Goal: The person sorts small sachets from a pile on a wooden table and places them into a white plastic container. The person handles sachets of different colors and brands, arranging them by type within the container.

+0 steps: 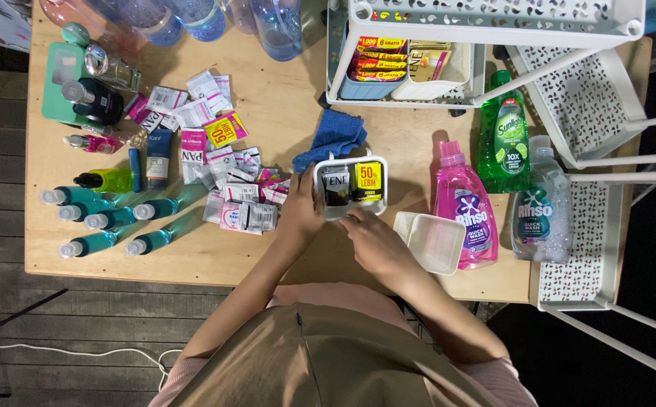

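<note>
Nearest the camera, both forearms reach forward over a tan garment to a small white tray (pixel 349 209) near the middle of the wooden bench (pixel 282 249). Left hand (pixel 303 212) closes its grip on the tray's near-left wall; right hand (pixel 371 240) rests at the tray's near edge, fingers curled, and whether it pinches anything cannot be told. Inside the tray stand a black sachet (pixel 336 186) and a yellow sachet (pixel 368 182), both upright. Likely fault: the tray tips under the one-sided hold and the sachets spill forward. Just beside the right hand lies an empty white tray (pixel 435 240); beyond it, a pink detergent bottle (pixel 463 205) lies flat, with a green bottle (pixel 503 136) and a clear bottle (pixel 542 207) close by. A blue cloth (pixel 333 136) sits behind the tray, loose sachets (pixel 230 192) are scattered to the left, and teal bottles (pixel 105 218) lie further left. A white perforated rack (pixel 493 19) stands over the far right; dark floorboards surround the bench.
</note>
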